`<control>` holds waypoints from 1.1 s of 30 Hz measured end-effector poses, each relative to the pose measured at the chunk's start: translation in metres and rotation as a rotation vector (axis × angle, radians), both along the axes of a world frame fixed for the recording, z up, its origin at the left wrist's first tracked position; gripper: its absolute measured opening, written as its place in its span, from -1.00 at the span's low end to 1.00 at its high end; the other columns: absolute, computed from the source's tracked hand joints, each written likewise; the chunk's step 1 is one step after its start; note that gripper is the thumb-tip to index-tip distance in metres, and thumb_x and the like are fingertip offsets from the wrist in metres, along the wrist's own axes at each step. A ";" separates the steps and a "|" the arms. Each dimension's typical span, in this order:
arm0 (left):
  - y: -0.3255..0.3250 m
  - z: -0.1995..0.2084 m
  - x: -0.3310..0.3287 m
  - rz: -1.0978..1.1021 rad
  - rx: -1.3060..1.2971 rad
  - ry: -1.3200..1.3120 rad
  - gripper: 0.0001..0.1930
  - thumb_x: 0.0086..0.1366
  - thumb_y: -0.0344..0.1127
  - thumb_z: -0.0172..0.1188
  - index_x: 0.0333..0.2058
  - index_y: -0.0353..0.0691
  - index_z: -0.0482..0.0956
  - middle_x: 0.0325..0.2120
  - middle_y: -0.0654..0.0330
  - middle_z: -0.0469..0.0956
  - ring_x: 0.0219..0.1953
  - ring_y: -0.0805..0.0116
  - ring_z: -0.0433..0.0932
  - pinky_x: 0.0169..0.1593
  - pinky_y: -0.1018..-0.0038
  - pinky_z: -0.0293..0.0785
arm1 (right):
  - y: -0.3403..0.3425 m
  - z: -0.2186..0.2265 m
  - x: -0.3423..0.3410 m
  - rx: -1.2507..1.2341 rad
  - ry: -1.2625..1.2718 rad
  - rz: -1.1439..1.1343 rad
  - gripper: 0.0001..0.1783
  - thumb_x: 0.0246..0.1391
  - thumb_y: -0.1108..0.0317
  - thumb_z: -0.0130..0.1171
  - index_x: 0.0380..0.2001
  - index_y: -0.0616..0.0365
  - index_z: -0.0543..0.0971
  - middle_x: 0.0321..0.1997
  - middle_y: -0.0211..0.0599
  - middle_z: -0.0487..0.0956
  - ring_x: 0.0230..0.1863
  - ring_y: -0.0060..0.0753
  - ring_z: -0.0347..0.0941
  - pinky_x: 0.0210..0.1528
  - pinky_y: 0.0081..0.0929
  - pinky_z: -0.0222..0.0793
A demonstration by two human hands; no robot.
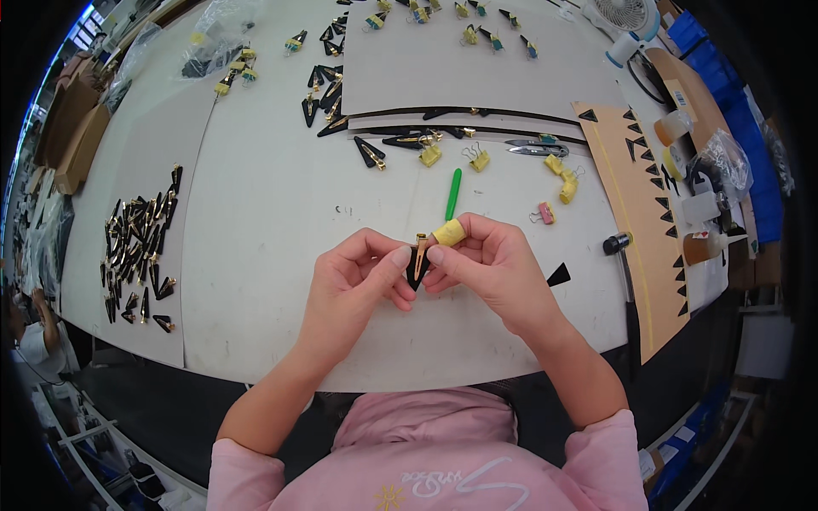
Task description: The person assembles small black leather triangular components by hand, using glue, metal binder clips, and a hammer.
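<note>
Pale grey boards cover the bench [281, 221], where both hands meet near its front edge. The left hand [354, 285] and right hand [490, 268] pinch a small black triangular piece [417, 266] with a gold clip between thumbs and fingertips; its long axis runs upright, tip toward the person. The right forefinger wears a yellow taped wrap [450, 232]. Beyond lies a green pen [453, 193], then yellow binder clips [477, 157] and snips [537, 147]. A heap of finished black pieces [136, 238] lies toward the left edge. Bottles [703, 247] at the right edge are too small to make out.
</note>
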State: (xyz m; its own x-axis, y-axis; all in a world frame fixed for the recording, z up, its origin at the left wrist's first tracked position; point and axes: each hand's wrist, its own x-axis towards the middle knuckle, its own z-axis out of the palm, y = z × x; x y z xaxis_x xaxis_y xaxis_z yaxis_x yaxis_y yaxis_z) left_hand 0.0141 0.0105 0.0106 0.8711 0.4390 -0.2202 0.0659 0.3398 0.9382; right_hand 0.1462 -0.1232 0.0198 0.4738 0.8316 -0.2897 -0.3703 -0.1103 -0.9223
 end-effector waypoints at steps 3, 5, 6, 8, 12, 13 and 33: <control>-0.002 -0.004 0.001 -0.007 -0.006 0.000 -0.85 0.33 -0.38 0.14 -0.26 -0.39 0.52 -0.44 0.18 0.57 -0.46 0.53 0.55 -0.39 0.59 0.54 | -0.001 -0.001 0.001 -0.027 -0.021 -0.009 -0.83 0.15 0.44 0.16 -0.24 0.34 0.52 -0.34 -0.28 0.60 -0.34 -0.57 0.57 -0.23 -0.59 0.53; -0.003 -0.006 0.001 -0.012 0.005 -0.002 -0.84 0.34 -0.38 0.13 -0.26 -0.40 0.52 -0.43 0.19 0.57 -0.44 0.54 0.56 -0.35 0.58 0.57 | 0.000 -0.003 0.001 -0.047 -0.036 -0.014 -0.84 0.14 0.44 0.16 -0.26 0.34 0.52 -0.36 -0.28 0.60 -0.35 -0.58 0.56 -0.24 -0.59 0.53; -0.003 -0.007 0.002 -0.009 0.012 -0.009 -0.84 0.34 -0.38 0.13 -0.26 -0.40 0.51 -0.43 0.19 0.57 -0.44 0.54 0.56 -0.35 0.59 0.57 | 0.001 -0.005 0.001 -0.051 -0.044 -0.015 -0.84 0.14 0.44 0.16 -0.27 0.33 0.51 -0.36 -0.29 0.60 -0.36 -0.59 0.55 -0.25 -0.60 0.53; -0.005 -0.008 0.002 -0.004 0.016 -0.018 -0.85 0.34 -0.39 0.13 -0.27 -0.40 0.51 -0.43 0.19 0.57 -0.43 0.54 0.56 -0.35 0.59 0.57 | 0.002 -0.007 -0.001 -0.057 -0.053 -0.013 -0.85 0.13 0.44 0.16 -0.29 0.33 0.51 -0.37 -0.30 0.59 -0.37 -0.60 0.55 -0.25 -0.60 0.52; -0.007 -0.011 0.001 0.038 0.036 -0.016 -0.87 0.33 -0.41 0.13 -0.29 -0.40 0.50 -0.43 0.20 0.56 -0.44 0.56 0.55 -0.35 0.61 0.56 | 0.005 -0.007 -0.002 -0.060 -0.039 0.008 -0.83 0.14 0.44 0.19 -0.23 0.29 0.52 -0.34 -0.33 0.59 -0.35 -0.61 0.55 -0.23 -0.58 0.53; -0.006 -0.012 0.001 0.055 0.046 -0.012 -0.87 0.33 -0.42 0.13 -0.29 -0.40 0.49 -0.43 0.20 0.56 -0.44 0.57 0.55 -0.35 0.61 0.55 | 0.006 -0.007 -0.002 -0.062 -0.008 0.009 -0.81 0.14 0.44 0.19 -0.21 0.30 0.52 -0.32 -0.32 0.59 -0.34 -0.61 0.54 -0.22 -0.58 0.53; -0.017 -0.006 -0.001 0.081 0.007 -0.065 -0.77 0.28 -0.44 0.19 -0.11 -0.38 0.51 -0.29 0.22 0.59 -0.27 0.57 0.51 -0.17 0.59 0.44 | -0.001 -0.010 -0.001 0.080 -0.017 -0.052 -0.75 0.13 0.50 0.19 -0.12 0.35 0.51 -0.25 -0.29 0.57 -0.28 -0.62 0.52 -0.20 -0.60 0.56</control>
